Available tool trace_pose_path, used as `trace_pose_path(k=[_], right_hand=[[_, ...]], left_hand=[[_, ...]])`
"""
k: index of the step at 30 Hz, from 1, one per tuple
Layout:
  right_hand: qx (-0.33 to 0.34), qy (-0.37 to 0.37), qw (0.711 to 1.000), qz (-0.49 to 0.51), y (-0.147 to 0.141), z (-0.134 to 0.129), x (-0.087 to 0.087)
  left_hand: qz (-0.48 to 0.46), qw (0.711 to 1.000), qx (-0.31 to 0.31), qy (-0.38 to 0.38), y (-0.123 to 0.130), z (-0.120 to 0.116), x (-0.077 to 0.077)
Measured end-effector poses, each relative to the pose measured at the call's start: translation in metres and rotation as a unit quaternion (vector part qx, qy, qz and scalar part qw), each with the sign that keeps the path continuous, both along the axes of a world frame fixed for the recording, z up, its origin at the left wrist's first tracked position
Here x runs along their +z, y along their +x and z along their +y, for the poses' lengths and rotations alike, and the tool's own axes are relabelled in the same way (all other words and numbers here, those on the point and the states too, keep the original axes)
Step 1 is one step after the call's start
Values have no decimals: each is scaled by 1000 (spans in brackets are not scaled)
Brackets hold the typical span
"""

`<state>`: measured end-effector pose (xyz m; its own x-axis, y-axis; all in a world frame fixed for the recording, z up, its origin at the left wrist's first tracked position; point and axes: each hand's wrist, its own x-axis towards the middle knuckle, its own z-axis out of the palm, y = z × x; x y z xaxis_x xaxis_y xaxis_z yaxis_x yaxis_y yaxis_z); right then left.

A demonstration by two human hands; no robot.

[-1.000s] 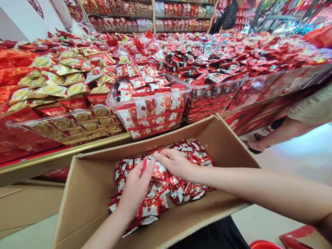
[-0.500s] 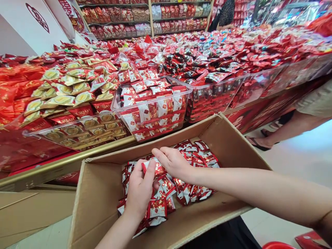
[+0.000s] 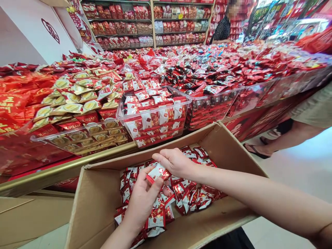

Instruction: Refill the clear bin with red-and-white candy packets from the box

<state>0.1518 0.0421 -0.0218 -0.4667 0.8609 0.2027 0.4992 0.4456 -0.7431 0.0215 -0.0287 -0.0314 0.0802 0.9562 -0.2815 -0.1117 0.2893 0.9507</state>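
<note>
Both of my grips are up over the cardboard box [image 3: 94, 202], and right between them sits one red-and-white packet [image 3: 158, 172]! My left grip [image 3: 142, 195] has it at the red left end, thumb along the near edge, fingers curled in behind, so this one is nearly closed with just the packet's thickness inside. Across from it, my right grip [image 3: 177, 164] is curled tight at the packet's right end, thumb reaching over toward the top edge, that end tucked out of sight against my fingers. Is there another one underneath? I can't tell; my own fingers cover it.

The packet tilts up to the right, printed face toward me, above the loose packets [image 3: 157, 218] spread over the bottom of the box, red and white like the one I hold. Just beyond the far wall of the box, on the surface [image 3: 109, 159] with its gold edge, stands a clear tub [image 3: 153, 112] stacked with matching packets, and to its left, the durian packets [image 3: 84, 95] heap high!
</note>
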Motion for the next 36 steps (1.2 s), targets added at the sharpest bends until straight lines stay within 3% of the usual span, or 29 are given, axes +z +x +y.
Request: trace_pose_path(k=[3, 9, 15, 18, 21, 24, 29, 32, 36], right_hand=[[29, 3, 1000, -3, 3, 5, 4], [39, 7, 999, 13, 7, 7, 8], [83, 38, 994, -65, 6, 7, 16], [88, 45, 991, -86, 3, 5, 16], [60, 36, 995, -66, 3, 3, 14], [63, -11, 998, -10, 8, 3, 12], [136, -189, 970, 63, 21, -4, 13], [123, -138, 982, 21, 26, -10, 33], [128, 25, 991, 18, 29, 5, 91]], left_hand=[[-4, 999, -35, -12, 0, 0, 4], [-16, 999, -40, -24, 0, -2, 8], [-63, 995, -45, -59, -3, -2, 8], [-32, 997, -66, -36, -3, 0, 3], [11, 999, -49, -1, -4, 2, -1], [34, 999, -26, 16, -7, 2, -3], [-34, 999, 4, 9, -11, -4, -9], [-95, 994, 40, -49, -13, -8, -16], [-121, 990, 29, -67, -13, -7, -20]])
